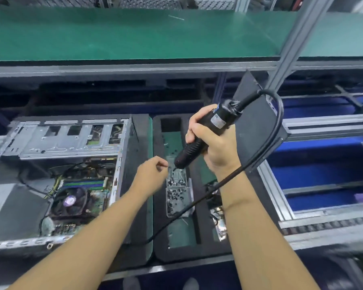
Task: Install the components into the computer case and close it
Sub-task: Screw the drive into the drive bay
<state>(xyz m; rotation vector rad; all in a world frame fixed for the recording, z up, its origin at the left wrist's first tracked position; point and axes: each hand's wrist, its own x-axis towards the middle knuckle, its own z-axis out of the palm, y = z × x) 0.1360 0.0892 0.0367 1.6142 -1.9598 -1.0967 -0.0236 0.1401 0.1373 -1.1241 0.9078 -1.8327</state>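
right hand [217, 149] grips screwdriver [220, 118] | left hand [152, 172] fingertips pinched beside its tip

Single head-worn wide-angle view, close range, facing forward and steeply down over counter [176, 266]; open computer case [50, 174] at lower left, green shelf [134, 34] across top of frame.

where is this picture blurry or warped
Head view: the wide lens bows the shelf and tilts the post; it blurs toward the right edge and bottom; the screws in the tray look soft; the driver in the right hand is fairly sharp; light is even, without hard glare.
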